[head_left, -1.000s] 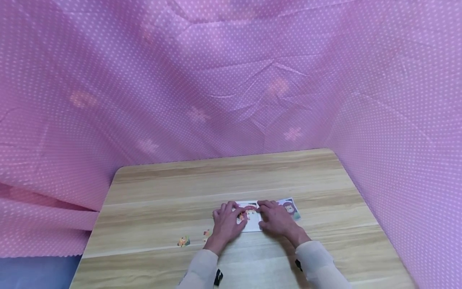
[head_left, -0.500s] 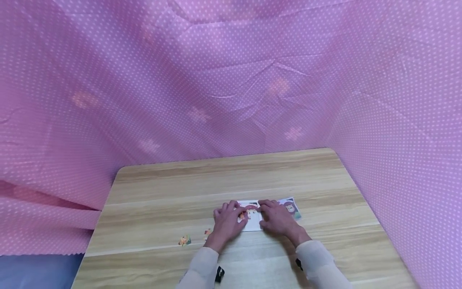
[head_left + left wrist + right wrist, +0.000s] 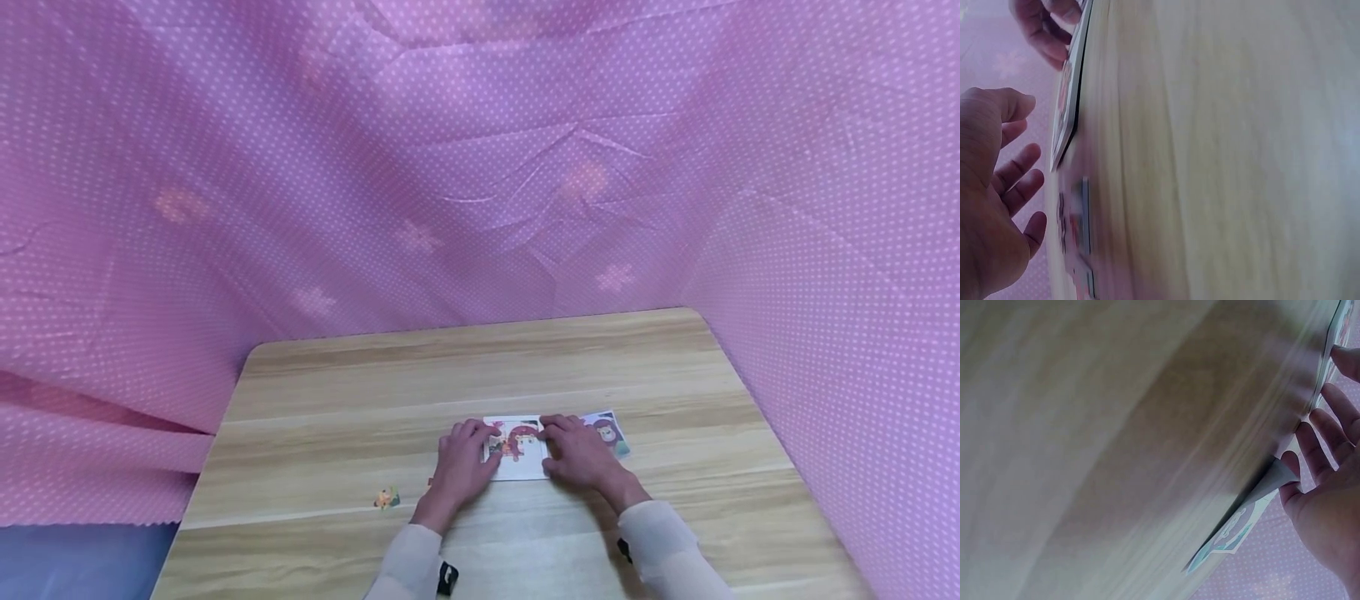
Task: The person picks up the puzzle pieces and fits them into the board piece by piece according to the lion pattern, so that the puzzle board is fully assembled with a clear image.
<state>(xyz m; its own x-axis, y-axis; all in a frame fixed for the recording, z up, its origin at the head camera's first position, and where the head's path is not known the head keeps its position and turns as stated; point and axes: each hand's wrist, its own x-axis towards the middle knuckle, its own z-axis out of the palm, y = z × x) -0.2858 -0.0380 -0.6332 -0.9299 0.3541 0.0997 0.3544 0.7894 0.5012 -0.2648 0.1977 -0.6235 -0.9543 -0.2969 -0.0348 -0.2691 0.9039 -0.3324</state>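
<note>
Head view — puzzle board point(image 3: 529, 468), flat on table point(image 3: 450, 375), between the hands point(image 3: 461, 463) point(image 3: 579, 455)

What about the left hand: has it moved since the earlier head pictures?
Yes. Against the table, the left hand has shifted left, baring more of the puzzle.

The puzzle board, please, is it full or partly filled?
Partly filled: the puzzle board shows bare white beside placed pieces in the head view.

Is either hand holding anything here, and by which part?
The right hand holds the white board by its right edge; the left hand holds nothing.
</note>
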